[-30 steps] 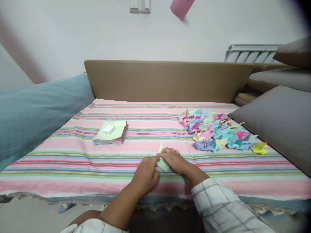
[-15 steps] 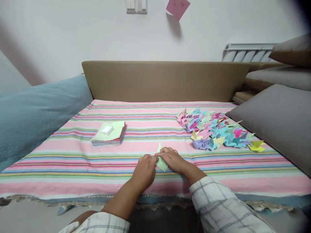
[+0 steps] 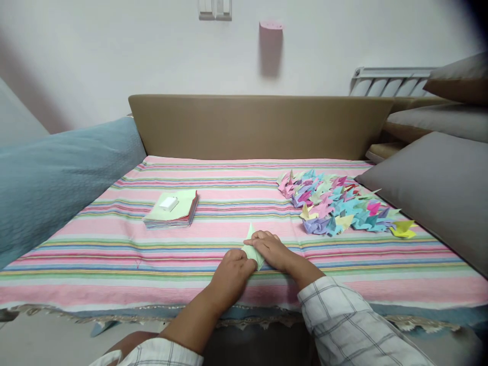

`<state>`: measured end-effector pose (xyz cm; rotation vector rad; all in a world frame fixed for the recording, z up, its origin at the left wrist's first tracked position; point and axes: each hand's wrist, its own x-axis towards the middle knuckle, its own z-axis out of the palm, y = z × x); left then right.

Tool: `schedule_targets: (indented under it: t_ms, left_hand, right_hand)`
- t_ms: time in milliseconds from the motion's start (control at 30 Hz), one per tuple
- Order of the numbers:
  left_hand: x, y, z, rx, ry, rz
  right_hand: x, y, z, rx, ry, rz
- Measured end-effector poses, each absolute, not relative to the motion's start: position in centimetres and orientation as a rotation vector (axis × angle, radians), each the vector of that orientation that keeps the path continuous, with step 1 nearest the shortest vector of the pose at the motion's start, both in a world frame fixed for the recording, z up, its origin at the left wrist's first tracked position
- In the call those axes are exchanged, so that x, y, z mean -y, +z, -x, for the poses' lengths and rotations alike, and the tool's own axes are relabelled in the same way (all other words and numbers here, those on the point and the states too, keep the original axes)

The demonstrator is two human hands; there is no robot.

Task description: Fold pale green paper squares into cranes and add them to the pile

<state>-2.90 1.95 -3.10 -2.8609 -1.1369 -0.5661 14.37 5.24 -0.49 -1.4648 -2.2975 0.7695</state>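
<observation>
Fingers of the left hand (image 3: 233, 274) are bent in at the lower left edge of a pale green folded paper (image 3: 253, 252), and that grip looks closed on it, thumb near the bottom point. The right hand (image 3: 272, 249) lies over the paper's upper right side with its fingers reaching across the middle; whether this second grip pinches anything underneath, I cannot tell from here. Between the two hands the paper lies on the striped cloth (image 3: 229, 218), its narrow tip sticking out beyond the right fingers, away from the person. Both wrists come out of pale checked sleeves (image 3: 339, 315).

Farther out, to the person's left, sits a stack of paper sheets (image 3: 183, 206), a light green one on top with a red edge showing below it, and a small white block (image 3: 169, 204) rests on that. To the right is a crowded heap of folded paper birds (image 3: 335, 203) (a bright yellow one at the near right end caught my eye), close to a large grey cushion (image 3: 434, 178). Behind everything runs a brown backrest (image 3: 259, 127), with a blue-covered armrest (image 3: 68, 173) at the left and a pink note (image 3: 271, 25) on the wall above.
</observation>
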Motion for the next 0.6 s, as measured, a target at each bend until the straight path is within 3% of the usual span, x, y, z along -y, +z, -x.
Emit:
schedule_targets:
  t_ms: [133,333,600]
  left_hand:
    - [-0.8,-2.8,2.7,1.083,-0.557,2.977]
    - [-0.6,-1.9,2.3,1.189,-0.975,2.916]
    - [-1.0,-2.6,2.2,1.094,-0.630,2.900]
  right_hand:
    - [-5.2,-0.5,-14.4,2.276,0.785,1.452]
    - [-5.4,-0.9,-14.3,2.204,0.826,1.459]
    - [-5.9,-2.1,-16.7,1.977,0.838,1.175]
